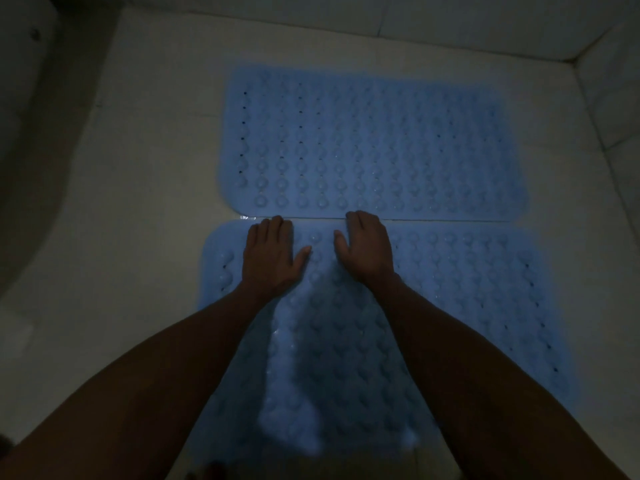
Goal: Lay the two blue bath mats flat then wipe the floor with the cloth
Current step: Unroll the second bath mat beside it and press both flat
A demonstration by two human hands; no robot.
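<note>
hands (pixel 320 252) pressing near mat (pixel 467 306), far mat (pixel 374 143) flat

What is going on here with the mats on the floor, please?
A person is pressing the near blue mat flat with the left hand and right hand, both at its far edge. The far blue mat already lies flat just beyond, on the tiled floor. No cloth is in view.

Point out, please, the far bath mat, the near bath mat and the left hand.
far bath mat (pixel 374 143), head view, its studded middle.
near bath mat (pixel 467 289), head view, bare right part.
left hand (pixel 270 254), head view, its back.
</note>
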